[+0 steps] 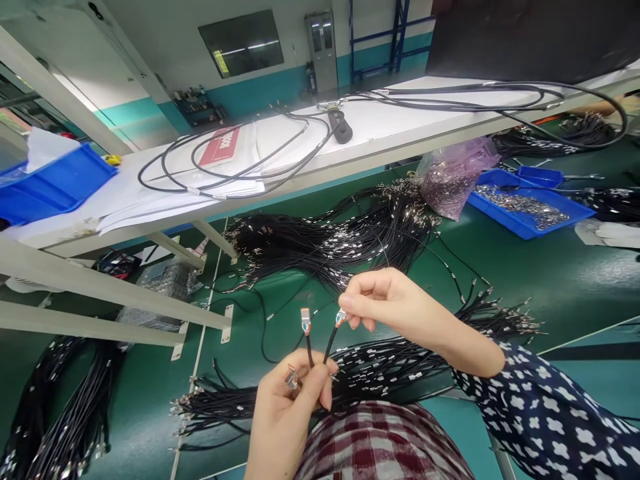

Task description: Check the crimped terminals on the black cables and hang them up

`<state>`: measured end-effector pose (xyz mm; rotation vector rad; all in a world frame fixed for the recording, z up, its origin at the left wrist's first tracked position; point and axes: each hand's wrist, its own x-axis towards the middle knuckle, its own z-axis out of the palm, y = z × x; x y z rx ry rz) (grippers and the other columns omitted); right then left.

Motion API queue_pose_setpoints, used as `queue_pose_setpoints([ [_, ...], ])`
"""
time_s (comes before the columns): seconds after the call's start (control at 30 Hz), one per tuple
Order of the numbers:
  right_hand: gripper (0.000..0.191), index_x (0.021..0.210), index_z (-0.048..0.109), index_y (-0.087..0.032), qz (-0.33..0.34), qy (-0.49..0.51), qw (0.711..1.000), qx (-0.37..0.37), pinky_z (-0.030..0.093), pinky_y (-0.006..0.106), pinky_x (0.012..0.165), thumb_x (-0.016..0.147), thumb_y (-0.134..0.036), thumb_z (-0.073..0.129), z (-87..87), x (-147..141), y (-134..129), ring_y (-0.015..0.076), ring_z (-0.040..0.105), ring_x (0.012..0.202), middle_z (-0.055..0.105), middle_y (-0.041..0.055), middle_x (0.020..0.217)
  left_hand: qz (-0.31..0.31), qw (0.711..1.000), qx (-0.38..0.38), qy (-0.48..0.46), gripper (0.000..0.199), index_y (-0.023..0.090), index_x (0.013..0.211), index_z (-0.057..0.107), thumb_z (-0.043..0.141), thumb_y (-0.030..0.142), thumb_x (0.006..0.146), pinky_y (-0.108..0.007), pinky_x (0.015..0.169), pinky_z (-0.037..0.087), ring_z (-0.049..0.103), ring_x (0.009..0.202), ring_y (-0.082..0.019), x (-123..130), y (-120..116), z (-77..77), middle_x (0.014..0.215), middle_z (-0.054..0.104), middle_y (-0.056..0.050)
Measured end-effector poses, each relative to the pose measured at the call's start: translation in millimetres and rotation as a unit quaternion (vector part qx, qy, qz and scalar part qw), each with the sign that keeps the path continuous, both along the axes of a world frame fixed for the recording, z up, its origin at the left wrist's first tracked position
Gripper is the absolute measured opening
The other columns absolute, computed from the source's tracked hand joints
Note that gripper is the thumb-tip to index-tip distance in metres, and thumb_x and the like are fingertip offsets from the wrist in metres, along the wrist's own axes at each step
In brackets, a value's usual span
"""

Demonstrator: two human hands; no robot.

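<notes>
My left hand [287, 400] is closed round two black cables [309, 350] just below their ends, which point up and spread apart. The left cable ends in a small metal-and-orange connector [305, 321] with coloured wires at its base. Another small copper-coloured piece [291, 377] shows between the fingers of this hand. With thumb and forefinger, my right hand [375, 303] pinches the connector end [341, 318] of the right cable; its tip is hidden by the fingers. Under both hands lies a bundle of black cables [390, 367] with white labels.
A large cable heap [320, 240] lies on the green bench [530, 267]. Behind it are a bag of small metal parts [455, 177] and a blue tray [530, 230]. A white shelf [300, 177] crosses above, carrying looped cables and a blue bin [60, 183]. More cables [65, 400] lie left.
</notes>
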<state>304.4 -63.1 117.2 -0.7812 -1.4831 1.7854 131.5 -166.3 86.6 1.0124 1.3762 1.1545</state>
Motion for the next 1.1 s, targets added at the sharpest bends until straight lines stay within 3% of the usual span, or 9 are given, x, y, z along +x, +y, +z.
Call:
queue_pose_setpoints([
  [0.4,0.032,0.072,0.062,-0.015,0.079,0.062,0.993,0.069,0.042,0.021,0.055,0.084,-0.044,0.068,-7.5,-1,5,0.0111,0.054,0.063,0.062,0.0014,0.071,0.005,0.999,-0.004,0.05,0.032,0.014,0.078,0.068,0.067,0.046,0.081,-0.023,0.055,0.036,0.046,0.053,-0.012,-1,-1,-8.8,0.054,0.055,-0.001],
  [0.8,0.023,0.072,0.064,-0.016,-0.059,-0.045,0.987,0.141,0.036,0.024,0.057,0.083,-0.035,0.071,-8.0,-3,-9,0.0108,0.046,0.061,0.058,-0.0016,0.066,0.017,0.996,-0.004,0.084,0.03,0.015,0.072,0.064,0.065,0.042,0.083,-0.023,0.053,0.033,0.044,0.055,-0.013,3,0,-9.6,0.056,0.055,-0.001],
  [1.1,0.033,0.073,0.059,-0.016,-0.023,0.03,0.999,0.008,0.041,0.023,0.055,0.083,-0.045,0.068,-20.5,-8,-9,0.01,0.049,0.057,0.058,-0.0012,0.066,-0.003,0.998,0.008,0.068,0.031,0.015,0.072,0.062,0.062,0.043,0.086,-0.024,0.052,0.032,0.039,0.051,-0.011,7,3,-8.4,0.054,0.051,0.001],
])
